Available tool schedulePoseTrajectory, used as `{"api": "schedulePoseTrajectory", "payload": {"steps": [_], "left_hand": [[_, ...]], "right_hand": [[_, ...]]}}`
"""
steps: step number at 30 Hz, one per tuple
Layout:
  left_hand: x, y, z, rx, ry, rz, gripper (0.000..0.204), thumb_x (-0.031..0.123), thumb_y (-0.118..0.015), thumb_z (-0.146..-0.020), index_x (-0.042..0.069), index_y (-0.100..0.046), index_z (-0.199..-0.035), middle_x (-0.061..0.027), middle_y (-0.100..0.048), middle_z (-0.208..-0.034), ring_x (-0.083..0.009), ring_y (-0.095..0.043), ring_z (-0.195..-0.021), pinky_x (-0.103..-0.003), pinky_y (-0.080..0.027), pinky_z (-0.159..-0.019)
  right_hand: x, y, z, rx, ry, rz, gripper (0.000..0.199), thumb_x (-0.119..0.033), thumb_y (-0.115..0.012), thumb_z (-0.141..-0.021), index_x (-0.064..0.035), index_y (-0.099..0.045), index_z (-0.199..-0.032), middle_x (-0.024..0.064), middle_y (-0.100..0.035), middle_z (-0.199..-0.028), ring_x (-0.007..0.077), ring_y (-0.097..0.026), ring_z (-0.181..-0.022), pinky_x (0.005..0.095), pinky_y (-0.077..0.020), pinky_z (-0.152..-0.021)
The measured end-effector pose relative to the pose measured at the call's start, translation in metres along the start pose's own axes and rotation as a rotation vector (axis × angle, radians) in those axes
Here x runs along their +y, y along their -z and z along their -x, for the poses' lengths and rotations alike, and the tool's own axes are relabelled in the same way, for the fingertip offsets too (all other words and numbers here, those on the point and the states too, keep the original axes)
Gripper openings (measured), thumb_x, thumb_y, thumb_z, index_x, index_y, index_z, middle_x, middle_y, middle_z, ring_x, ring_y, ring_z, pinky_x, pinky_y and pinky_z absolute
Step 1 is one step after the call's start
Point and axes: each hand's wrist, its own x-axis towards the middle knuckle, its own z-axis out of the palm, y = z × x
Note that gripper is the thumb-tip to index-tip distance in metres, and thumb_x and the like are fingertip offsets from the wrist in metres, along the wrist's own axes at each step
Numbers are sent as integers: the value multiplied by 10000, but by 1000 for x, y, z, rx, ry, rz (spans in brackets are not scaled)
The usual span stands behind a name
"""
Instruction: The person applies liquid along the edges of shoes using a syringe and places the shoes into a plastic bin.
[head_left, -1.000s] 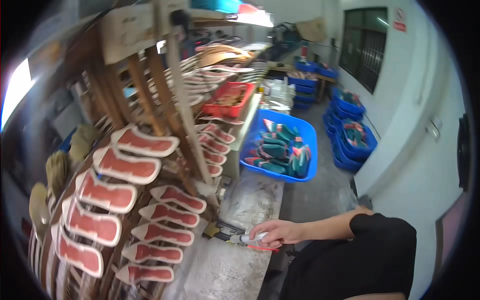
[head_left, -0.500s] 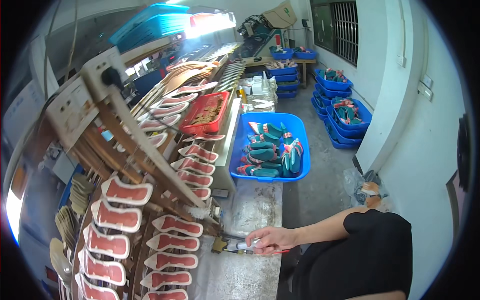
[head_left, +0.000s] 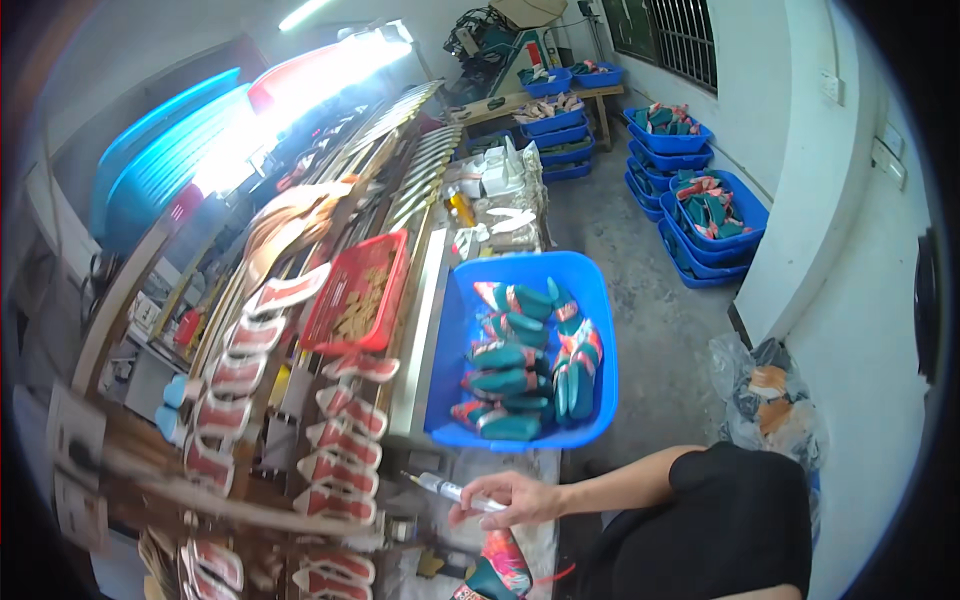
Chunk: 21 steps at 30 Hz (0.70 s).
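My right hand [head_left: 513, 499] pinches a slim white pen-shaped tool [head_left: 445, 488] above the metal bench; its narrow tip points left. Just below my hand, at the lower edge, lies a teal and pink patterned shoe piece [head_left: 497, 567], cut off by the frame. From its right side a thin red strip [head_left: 556, 576] sticks out. Left of that piece sits a small yellowish-brown scrap [head_left: 430, 563]. My left hand is out of sight; only a sliver of skin shows under the black sleeve at the bottom.
A blue tub [head_left: 608, 400] of teal-and-pink shoe pieces stands just beyond my hand. To the left, racks carry white-edged red insoles [head_left: 340, 470] beside a red basket [head_left: 399, 285]. More filled blue tubs [head_left: 705, 262] line the right wall. Plastic bags [head_left: 745, 400] lie on the floor.
The view has shifted and tilted, so the racks and tub sit differently. The white tool is raised off the bench. A teal and pink shoe piece now shows below my right hand.
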Motion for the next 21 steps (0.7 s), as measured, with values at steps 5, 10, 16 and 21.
{"api": "schedulePoseTrajectory", "payload": {"steps": [5,10,16,21], "left_hand": [[-53,-73,-5,50,40,54,510,399,-658,-945,63,-557,-1315,-148,-580,-1321,-342,-537,-1226,-518,-407,-1077],[-102,-39,-28,224,259,201,529,414,-634,-958,61,-542,-1340,-146,-574,-1339,-338,-530,-1246,-513,-397,-1099],[-67,-147,-19,266,468,385,618,419,-628,-948,15,-489,-1395,-142,-530,-1384,-317,-486,-1287,-490,-378,-1116],[-54,-152,-58,196,391,399,656,432,-638,-937,20,-468,-1417,-138,-507,-1412,-311,-466,-1307,-495,-368,-1125]], "right_hand": [[-89,96,-3,43,152,-161,340,-101,-708,-909,-35,-568,-1212,129,-636,-1241,181,-639,-1076,340,-486,-964],[-132,135,-23,138,314,-84,351,-107,-725,-868,-29,-600,-1187,78,-648,-1104,136,-640,-854,266,-508,-786],[-139,130,-21,-373,519,427,376,-147,-802,-733,-50,-625,-1050,68,-637,-987,231,-622,-793,307,-490,-656],[-128,112,-4,-353,879,554,344,-346,-857,-702,-184,-729,-977,67,-635,-909,293,-626,-649,390,-496,-532]]}}
